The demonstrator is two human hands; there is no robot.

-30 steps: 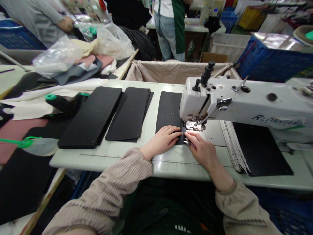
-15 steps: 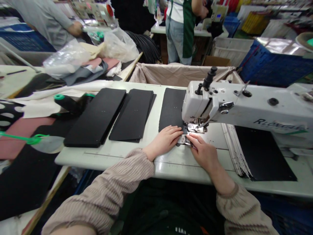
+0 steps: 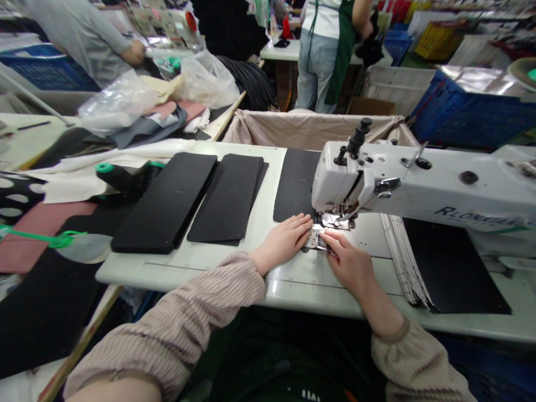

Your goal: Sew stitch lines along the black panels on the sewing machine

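Note:
A black rectangular panel [image 3: 294, 181] lies on the sewing table, its right part under the head of a white sewing machine [image 3: 335, 181]. My left hand [image 3: 287, 239] rests flat and open, fingertips at the panel's near edge, just left of the presser foot [image 3: 333, 220]. Close in front of the foot is my right hand [image 3: 350, 261], its fingers drawn together at the metal plate [image 3: 315, 239]. Whatever may be between those fingers is hidden.
Two stacks of black panels, a thick one [image 3: 165, 204] and a thinner one [image 3: 230, 198], lie to the left. More black panels with pale edges [image 3: 454, 265] lie at right. A cloth-lined bin [image 3: 310, 129] stands behind the table. Black thread cones [image 3: 115, 177] lie at left.
The black panel has slid slightly away from me under the machine. Both my hands stay in nearly the same place. A person in the background has shifted right.

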